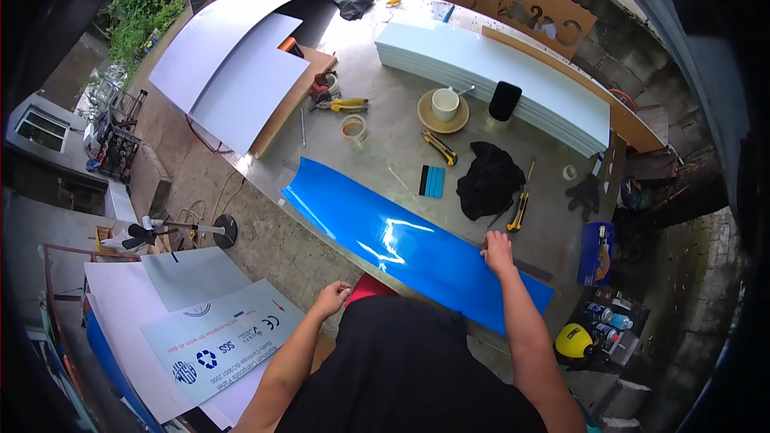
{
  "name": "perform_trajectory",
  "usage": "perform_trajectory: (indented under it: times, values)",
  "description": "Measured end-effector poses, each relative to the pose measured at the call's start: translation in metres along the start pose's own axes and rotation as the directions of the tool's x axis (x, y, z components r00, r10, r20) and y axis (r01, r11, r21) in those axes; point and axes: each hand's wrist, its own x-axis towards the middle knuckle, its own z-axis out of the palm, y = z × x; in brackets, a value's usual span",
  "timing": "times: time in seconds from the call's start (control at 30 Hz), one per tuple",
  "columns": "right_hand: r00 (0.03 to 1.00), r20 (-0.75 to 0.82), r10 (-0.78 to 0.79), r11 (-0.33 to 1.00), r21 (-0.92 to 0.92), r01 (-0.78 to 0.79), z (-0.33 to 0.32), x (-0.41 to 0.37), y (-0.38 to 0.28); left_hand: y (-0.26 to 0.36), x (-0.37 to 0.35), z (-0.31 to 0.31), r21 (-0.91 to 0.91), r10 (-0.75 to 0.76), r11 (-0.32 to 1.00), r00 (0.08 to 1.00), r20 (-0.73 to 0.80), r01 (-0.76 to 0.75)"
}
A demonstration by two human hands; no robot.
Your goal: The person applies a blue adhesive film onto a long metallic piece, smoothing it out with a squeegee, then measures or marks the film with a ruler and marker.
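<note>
A glossy blue sheet lies lengthwise along the table's near edge, its left end curling up slightly. My right hand rests at the sheet's far edge, fingers bent and a little apart, with the fingertips touching down there. A metal ruler sticks out from behind the sheet, just right of that hand. My left hand is off the table's front edge beside my waist, fingers curled in and nothing visible in them. Beyond the sheet lie a blue squeegee, a black cloth and a yellow utility knife.
Stacked white panels fill the table's back. Nearer are a cup on a saucer, a phone, another utility knife, pliers and tape. A fan and printed panel stand left; spray cans right.
</note>
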Motion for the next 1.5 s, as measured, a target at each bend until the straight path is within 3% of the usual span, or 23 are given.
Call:
perform_trajectory:
  times: [0.1, 0.23, 0.3, 0.37, 0.5, 0.57, 0.73, 0.77, 1.0, 1.17, 1.5]
  values:
    - [0.996, 0.08, 0.04, 0.999, -0.003, -0.04, 0.007, 0.009, 0.009, -0.018, 0.002, 0.003, 0.025, 0.037, 0.999, 0.999, -0.004, -0.037]
    - [0.999, 0.026, 0.021, 0.982, 0.186, -0.025, 0.015, 0.015, 0.023, -0.011, -0.009, -0.003, 0.061, 0.014, 0.998, 1.0, -0.024, -0.012]
    - [0.972, 0.168, 0.162, 0.903, 0.371, -0.215, 0.0, 0.014, 0.014, -0.004, -0.012, -0.004, 0.014, -0.043, 0.999, 0.999, -0.009, 0.043]
    - [0.974, 0.17, 0.151, 0.907, 0.367, -0.204, -0.016, 0.009, 0.007, 0.0, -0.015, -0.003, 0.012, -0.068, 0.998, 0.998, 0.009, 0.068]
    - [0.978, 0.119, 0.172, 0.871, 0.445, -0.207, -0.026, 0.007, 0.004, 0.0, -0.015, 0.003, -0.022, -0.077, 0.997, 0.997, 0.032, 0.078]
    - [0.983, -0.039, 0.177, 0.868, 0.477, -0.137, -0.033, 0.005, 0.0, 0.001, -0.013, 0.006, -0.005, -0.072, 0.997, 0.997, 0.033, 0.072]
    - [0.969, -0.193, 0.154, 0.878, 0.476, -0.045, -0.065, 0.007, -0.016, 0.007, -0.005, 0.003, -0.009, -0.04, 0.999, 0.998, 0.044, 0.04]
    - [0.963, -0.25, 0.099, 0.871, 0.49, 0.038, -0.061, 0.011, -0.009, 0.011, -0.004, 0.002, -0.003, -0.043, 0.999, 0.998, 0.05, 0.044]
    - [0.951, -0.278, 0.137, 0.872, 0.488, 0.017, -0.12, -0.013, -0.044, 0.027, 0.002, -0.002, 0.014, -0.06, 0.998, 0.997, 0.052, 0.059]
    - [0.93, -0.344, 0.128, 0.859, 0.507, 0.069, -0.121, -0.039, -0.037, 0.042, 0.013, 0.006, -0.281, -0.085, 0.956, 0.996, 0.022, 0.088]
    - [0.938, -0.23, 0.26, 0.825, 0.557, -0.093, -0.115, -0.11, -0.036, 0.057, 0.044, 0.013, -0.424, -0.083, 0.905, 0.991, -0.103, 0.032]
